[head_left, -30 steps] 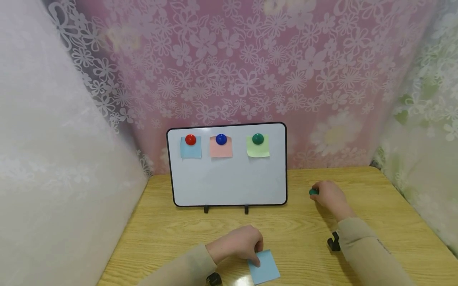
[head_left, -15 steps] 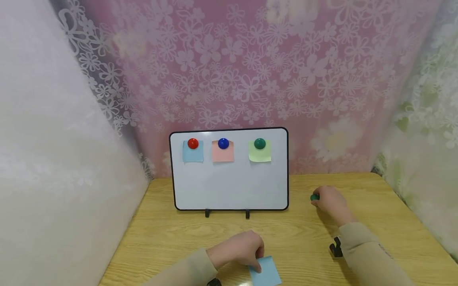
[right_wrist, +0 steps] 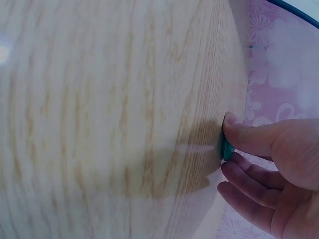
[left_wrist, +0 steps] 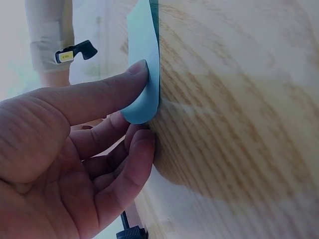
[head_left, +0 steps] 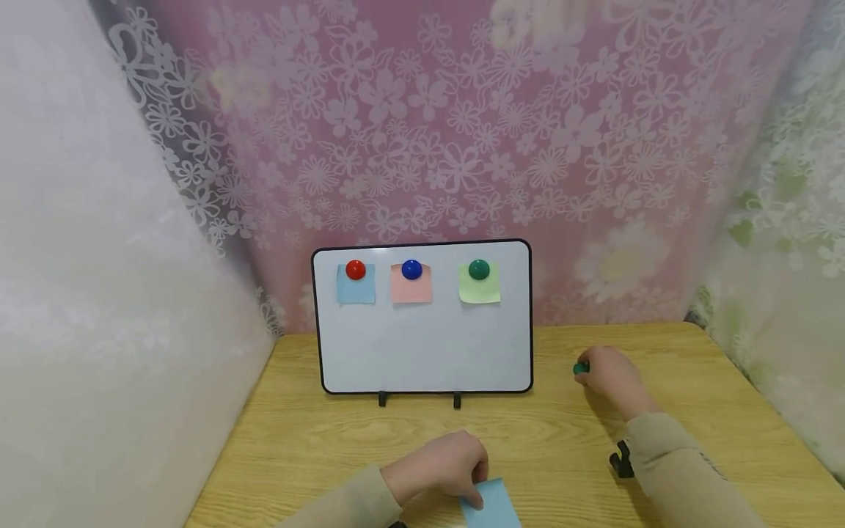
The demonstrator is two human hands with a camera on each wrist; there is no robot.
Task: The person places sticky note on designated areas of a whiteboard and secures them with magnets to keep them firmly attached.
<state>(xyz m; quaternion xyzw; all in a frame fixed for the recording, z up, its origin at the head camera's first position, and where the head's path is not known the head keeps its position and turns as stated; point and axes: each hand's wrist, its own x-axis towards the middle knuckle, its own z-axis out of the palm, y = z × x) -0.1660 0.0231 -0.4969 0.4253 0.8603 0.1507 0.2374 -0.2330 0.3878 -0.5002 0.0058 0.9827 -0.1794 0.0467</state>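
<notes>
My left hand point(head_left: 444, 463) pinches the edge of a light blue sticky note point(head_left: 492, 506) at the front of the table. In the left wrist view the note point(left_wrist: 142, 74) bends under my thumb, with fingertips beneath its curled edge. Farther right and back, my right hand point(head_left: 610, 372) holds a round green magnet point(head_left: 580, 369) between thumb and fingers, close above the tabletop. That magnet point(right_wrist: 228, 151) is partly hidden by the fingers in the right wrist view.
A whiteboard point(head_left: 425, 348) stands at the back on black feet point(head_left: 457, 400). Across its top, a red magnet point(head_left: 356, 270) holds a blue note point(head_left: 356, 291), a blue magnet point(head_left: 412, 269) a pink note point(head_left: 411, 290), a green magnet point(head_left: 479, 269) a light green note point(head_left: 480, 291).
The head view has tilted slightly, so the board, table and hands sit lower in it. Both hands keep their hold on the note and the magnet, with little other movement.
</notes>
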